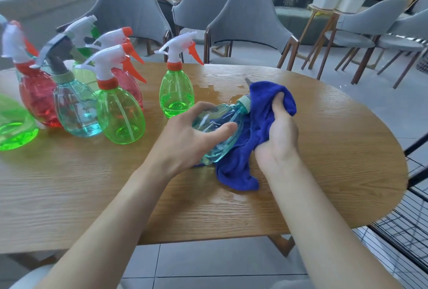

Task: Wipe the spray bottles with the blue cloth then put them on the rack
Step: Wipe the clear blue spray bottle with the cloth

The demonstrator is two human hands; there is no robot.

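Wooden table (335, 140) fills the foreground, with grey chairs (250, 24) behind. At its left stands a cluster of spray bottles (76, 103), and one green bottle (176, 94) stands apart nearer the middle. The left hand (185, 140) wraps thumb and fingers round a tilted teal bottle (217, 121). The cloth (254, 131) covers that bottle's head and trails beneath it, bunched tight in the right hand (278, 135). A wire rack (407, 230) stands past the table's right edge.

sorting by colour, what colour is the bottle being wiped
Clear teal plastic spray bottle; head view.
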